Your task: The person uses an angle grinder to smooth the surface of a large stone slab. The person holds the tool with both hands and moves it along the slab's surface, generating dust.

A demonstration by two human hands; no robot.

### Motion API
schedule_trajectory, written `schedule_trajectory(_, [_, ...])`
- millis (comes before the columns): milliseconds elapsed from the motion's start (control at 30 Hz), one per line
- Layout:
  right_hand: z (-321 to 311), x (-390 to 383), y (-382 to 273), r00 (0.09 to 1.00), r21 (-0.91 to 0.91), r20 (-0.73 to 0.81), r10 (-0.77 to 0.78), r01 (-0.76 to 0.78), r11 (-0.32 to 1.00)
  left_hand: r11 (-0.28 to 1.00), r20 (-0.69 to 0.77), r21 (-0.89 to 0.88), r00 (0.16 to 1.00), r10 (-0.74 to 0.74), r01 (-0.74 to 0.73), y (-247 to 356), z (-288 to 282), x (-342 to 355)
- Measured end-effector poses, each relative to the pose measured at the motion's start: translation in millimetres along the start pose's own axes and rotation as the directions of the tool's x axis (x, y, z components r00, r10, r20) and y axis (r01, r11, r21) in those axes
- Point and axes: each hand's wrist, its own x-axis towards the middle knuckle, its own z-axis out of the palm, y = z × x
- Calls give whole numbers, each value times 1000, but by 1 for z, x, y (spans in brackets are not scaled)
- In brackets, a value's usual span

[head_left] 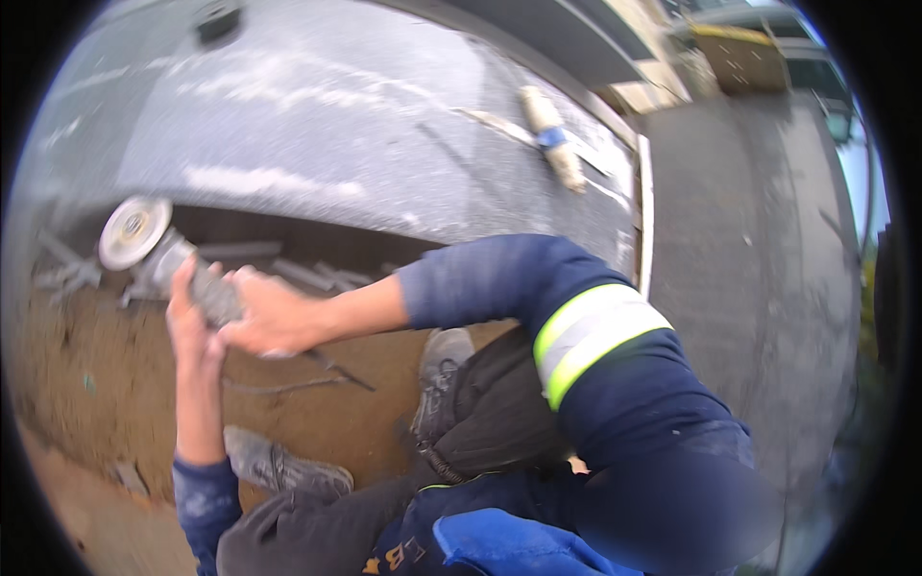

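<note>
While stretching far leftward with the right hand (274, 312) and forward with the left hand (195, 324), grips a gray angle grinder (215, 296) in both, at the left, near the dusty slab (317, 125).

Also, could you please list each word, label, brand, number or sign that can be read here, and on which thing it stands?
Yellow lettering on the navy top: only partly visible at the lower edge, and I do not copy printed words.
Pale disc of the grinder: any print is too blurred to read.
Off-white cylinder with a blue band: no readable text.
</note>
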Motion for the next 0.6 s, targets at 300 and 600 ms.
schedule_trajectory(300, [11,8,-7,1000,77,-2,10,-10,997,1000,34,1,999,-12,12,14,-14,13])
schedule_trajectory(600, [19,32,-13,1000,97,9,3,-4,995,1000,25,-13,1000,8,-7,31,-22,30])
